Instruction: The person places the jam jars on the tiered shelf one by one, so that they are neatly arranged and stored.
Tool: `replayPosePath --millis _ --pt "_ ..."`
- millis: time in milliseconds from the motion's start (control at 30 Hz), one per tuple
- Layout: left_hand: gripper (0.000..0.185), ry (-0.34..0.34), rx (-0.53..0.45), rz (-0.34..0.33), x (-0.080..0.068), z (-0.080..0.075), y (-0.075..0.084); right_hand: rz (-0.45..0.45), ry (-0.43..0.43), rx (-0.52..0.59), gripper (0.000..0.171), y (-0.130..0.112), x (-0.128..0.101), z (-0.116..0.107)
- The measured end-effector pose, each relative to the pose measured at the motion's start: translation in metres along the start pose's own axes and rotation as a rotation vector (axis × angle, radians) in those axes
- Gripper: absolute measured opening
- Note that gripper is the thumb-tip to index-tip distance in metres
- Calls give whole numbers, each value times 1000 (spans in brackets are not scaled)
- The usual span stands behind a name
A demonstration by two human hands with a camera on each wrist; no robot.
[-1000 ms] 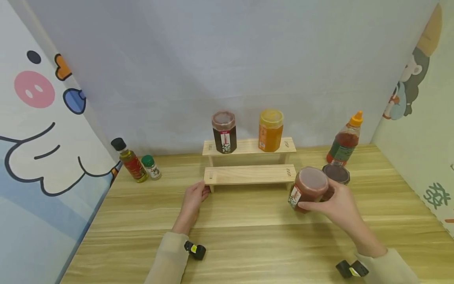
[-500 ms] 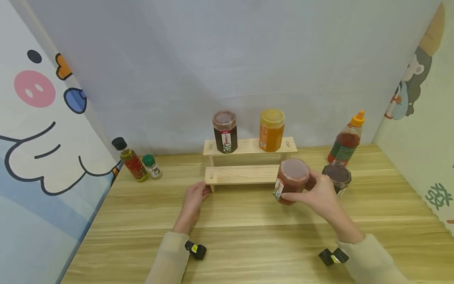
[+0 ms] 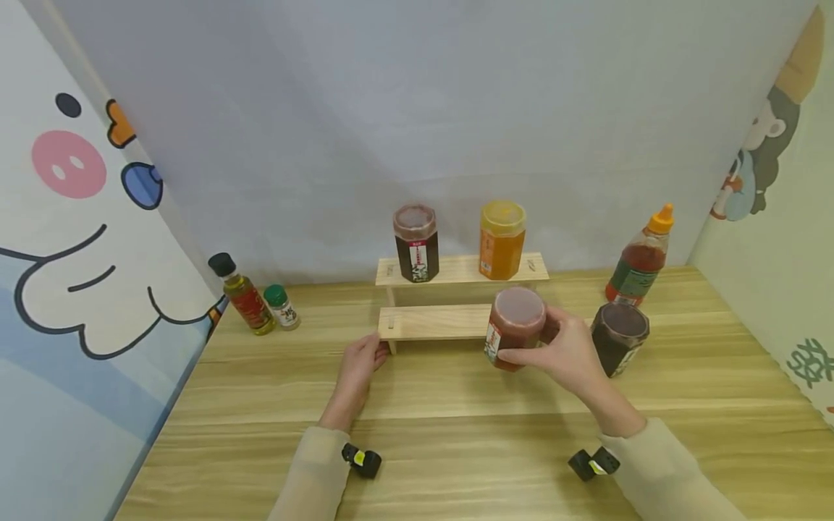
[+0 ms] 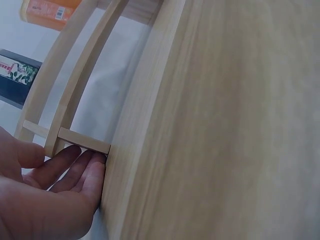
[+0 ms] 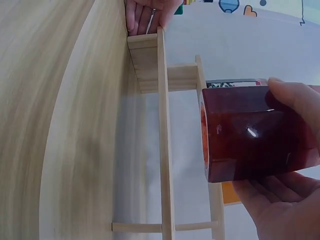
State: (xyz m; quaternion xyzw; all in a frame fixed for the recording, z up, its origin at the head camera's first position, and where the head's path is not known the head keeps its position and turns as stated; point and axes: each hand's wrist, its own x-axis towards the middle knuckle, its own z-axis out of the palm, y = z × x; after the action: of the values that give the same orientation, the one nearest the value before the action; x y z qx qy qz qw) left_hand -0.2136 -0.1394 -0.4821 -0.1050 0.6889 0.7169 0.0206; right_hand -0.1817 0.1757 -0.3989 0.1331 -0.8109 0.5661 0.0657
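My right hand (image 3: 565, 354) grips a hexagonal jar of red jam (image 3: 517, 311), thumb on the near side and fingers round the back. The jar is held upright in front of the right part of the wooden two-step shelf's lower board (image 3: 443, 322). In the right wrist view the red jar (image 5: 255, 135) hangs above the lower board's level. My left hand (image 3: 358, 365) holds the shelf's left end. In the left wrist view its thumb meets the board's end, and the fingers (image 4: 92, 175) bear against the leg. A dark jar (image 3: 420, 257) and an orange-yellow jar (image 3: 502, 242) stand on the top step.
Right of my right hand stands another dark jar (image 3: 619, 340), with a red sauce bottle (image 3: 638, 264) behind it. An oil bottle (image 3: 247, 300) and a green-capped shaker (image 3: 281, 307) are at the left. A pale curtain (image 3: 313, 130) backs the wooden table (image 3: 443, 463).
My right hand has carried the red jar leftward and slightly back, to in front of the lower step, uncovering the dark jar at the right. The left hand has stayed at the shelf's end.
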Motion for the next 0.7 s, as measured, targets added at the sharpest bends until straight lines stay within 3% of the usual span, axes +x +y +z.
replayPosePath --millis 233,567,700 --pt "41 3 4 -3 -1 0 0 0 -16 51 69 0 5 15" --pt "42 -12 14 3 -2 -2 0 -3 -9 40 68 -2 16 35" --pt "42 -16 18 5 -2 -1 1 -6 -24 91 71 -1 22 42"
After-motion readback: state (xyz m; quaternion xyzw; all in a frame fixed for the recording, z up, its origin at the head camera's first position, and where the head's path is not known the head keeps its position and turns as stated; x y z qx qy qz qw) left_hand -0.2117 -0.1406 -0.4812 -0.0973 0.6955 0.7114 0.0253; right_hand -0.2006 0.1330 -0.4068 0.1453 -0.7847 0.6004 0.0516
